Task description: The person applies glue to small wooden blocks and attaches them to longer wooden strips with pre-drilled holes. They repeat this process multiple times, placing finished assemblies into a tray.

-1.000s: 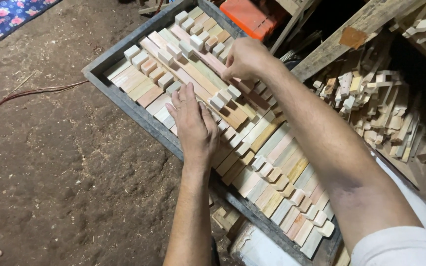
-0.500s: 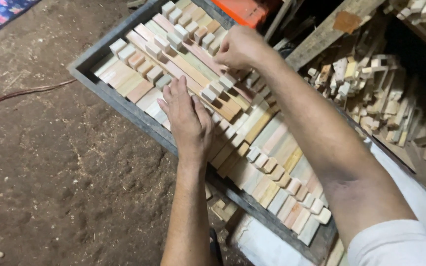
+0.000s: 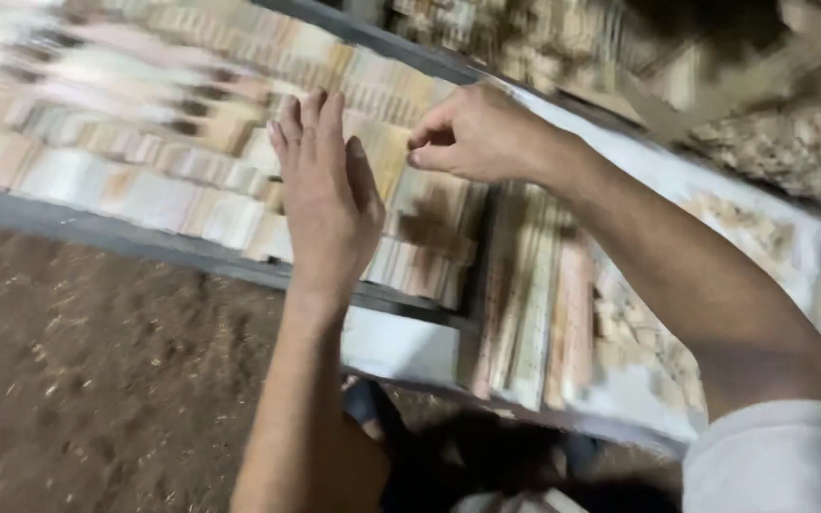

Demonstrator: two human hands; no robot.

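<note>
- Wooden blocks [image 3: 173,180]: pale pink, cream and tan pieces, packed side by side in rows inside the tray [image 3: 97,233], blurred here.
- They fill the tray right up to its dark near rim and its right end.
- Left hand [image 3: 325,190] lies flat on the blocks near the tray's right end.

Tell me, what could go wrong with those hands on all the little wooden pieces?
The left hand lies flat on the packed wooden strips, so a shove might knock the neat rows crooked. The right hand has its fingers pinched together just above the strips; whether they hold a piece is unclear, but a small one could slip out. Bare hands on cut wood might also catch a splinter. The strips sit right against the grey tray rim, so one might tip onto the dirt floor.
</note>
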